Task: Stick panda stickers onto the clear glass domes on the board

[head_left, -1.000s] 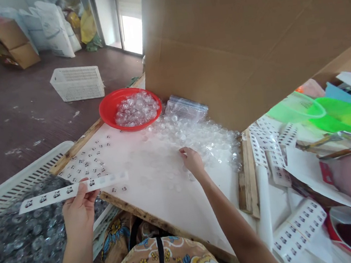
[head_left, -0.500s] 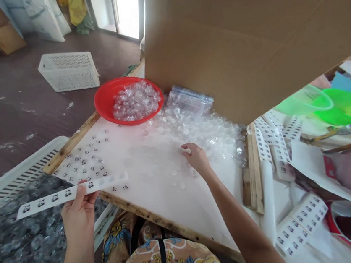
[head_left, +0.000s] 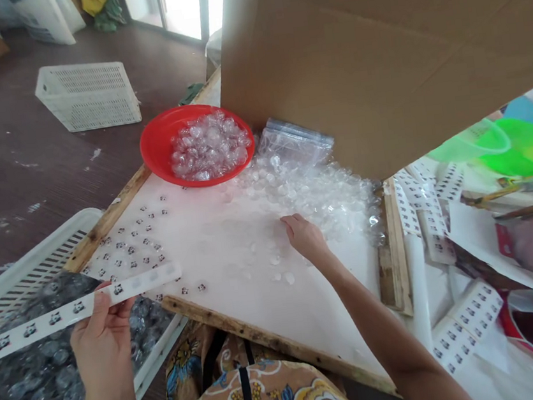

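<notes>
My left hand (head_left: 103, 337) pinches a white sticker strip (head_left: 55, 318) with small black-and-white panda prints, held at a slant over the table's left edge. The strip's right part shows pale blank spots. Above the middle of the white tabletop (head_left: 238, 287), my right hand (head_left: 307, 239) has its thumb and fingers closed together; what they hold, if anything, is too small to see. Loose clear plastic discs (head_left: 289, 278) lie under and beside it, with a larger heap of clear pieces (head_left: 328, 196) behind. Clear pieces bearing panda stickers (head_left: 131, 249) are spread at the left.
A red basin (head_left: 157, 145) of clear plastic pieces and a zip bag (head_left: 296, 142) stand at the back, before a large cardboard sheet (head_left: 375, 53). A white basket (head_left: 37, 258) of clear pieces is at left. More sticker sheets (head_left: 468, 324) lie at right.
My left hand and the strip have moved left and slightly down in view. My right hand's fingertips have shifted slightly; the small pale piece seen at them earlier no longer shows. The view has shifted slightly.
</notes>
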Available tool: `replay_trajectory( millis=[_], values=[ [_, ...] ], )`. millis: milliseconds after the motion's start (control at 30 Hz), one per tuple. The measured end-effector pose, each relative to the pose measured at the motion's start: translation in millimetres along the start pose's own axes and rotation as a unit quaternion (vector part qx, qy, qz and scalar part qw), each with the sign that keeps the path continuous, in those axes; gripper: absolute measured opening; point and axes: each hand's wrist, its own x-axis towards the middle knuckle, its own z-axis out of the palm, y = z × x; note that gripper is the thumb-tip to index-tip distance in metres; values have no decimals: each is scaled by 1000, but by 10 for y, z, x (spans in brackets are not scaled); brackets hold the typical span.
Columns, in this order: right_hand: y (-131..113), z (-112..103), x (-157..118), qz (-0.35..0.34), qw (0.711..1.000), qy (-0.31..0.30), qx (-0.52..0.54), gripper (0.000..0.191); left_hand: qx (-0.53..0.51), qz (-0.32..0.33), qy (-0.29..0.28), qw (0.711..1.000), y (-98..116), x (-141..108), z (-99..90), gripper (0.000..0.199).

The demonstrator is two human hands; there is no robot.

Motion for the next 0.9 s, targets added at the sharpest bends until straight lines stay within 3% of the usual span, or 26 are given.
replay_trajectory(
  millis=[267, 400, 600, 767, 900],
  values=[
    [121, -51, 114, -32, 993, -14, 116, 25, -28, -36, 52, 998, -173, -291, -200, 24],
    [276, -100, 140, -40, 990, 30, 135, 26, -17, -28, 47, 998, -181, -395, -206, 22],
    [508, -169, 36, -45, 986, 40, 155, 22, 7, -17, 34, 999, -163, -399, -17, 23],
    [500, -158, -41, -48, 994, 0, 103, 29, 12, -10, 6, 1000, -225, -356, 248, 25],
    [514, -183, -25, -30, 997, 2, 66, 27, 5, -24, -13, 1000, -281, -328, 404, 27]
  ],
)
